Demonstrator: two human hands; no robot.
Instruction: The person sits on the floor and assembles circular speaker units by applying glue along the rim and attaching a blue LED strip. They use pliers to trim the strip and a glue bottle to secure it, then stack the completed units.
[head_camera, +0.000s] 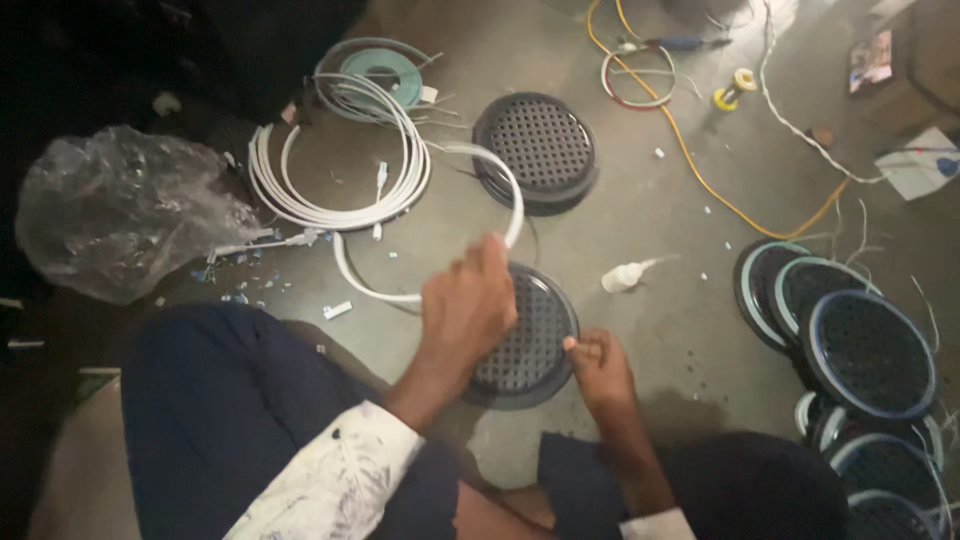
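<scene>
- Left hand (465, 305) pinches white strip (510, 195), looped above round black grille (525, 335) on the floor (660, 230).
- Right hand (600, 365) pressed on grille rim.
- Risk: springy strip may slip loose, snag white cable coil (335, 170).

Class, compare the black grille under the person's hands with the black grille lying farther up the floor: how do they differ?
The near grille is partly covered by the left hand and touched at its edge by the right hand; the far grille lies untouched. A white strip loops over the near grille, not the far one. Both are round, black and perforated.
</scene>
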